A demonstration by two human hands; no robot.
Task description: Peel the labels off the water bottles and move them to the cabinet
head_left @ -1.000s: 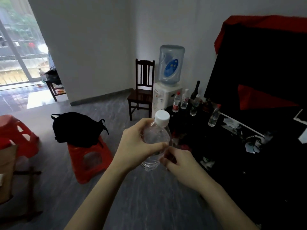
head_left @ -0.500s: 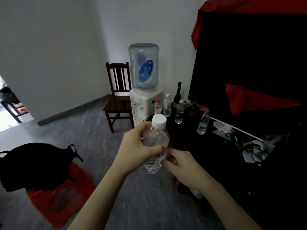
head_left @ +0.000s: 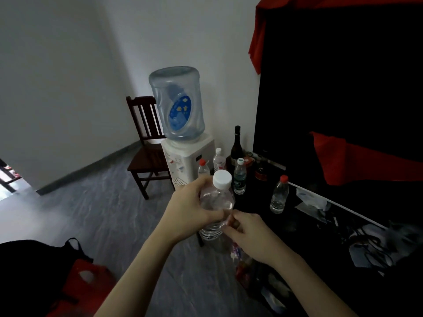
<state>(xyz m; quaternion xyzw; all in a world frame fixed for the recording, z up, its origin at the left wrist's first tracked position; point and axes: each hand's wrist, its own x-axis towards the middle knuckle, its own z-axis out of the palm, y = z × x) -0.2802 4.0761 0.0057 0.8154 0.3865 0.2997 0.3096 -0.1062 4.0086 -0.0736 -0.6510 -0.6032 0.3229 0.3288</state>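
clear plastic water bottle (head_left: 217, 205) with a white cap sits upright at frame centre, gripped around its body by the left hand (head_left: 190, 211), while the right hand (head_left: 250, 234) pinches its lower right side.

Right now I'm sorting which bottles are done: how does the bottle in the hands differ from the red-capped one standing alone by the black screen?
The held bottle has a white cap; the standing bottle has a red one. The held bottle is off the cabinet, gripped by the left hand with the right hand at its side; the standing bottle rests upright on the black cabinet, untouched. Both are clear, capped, and show no label.
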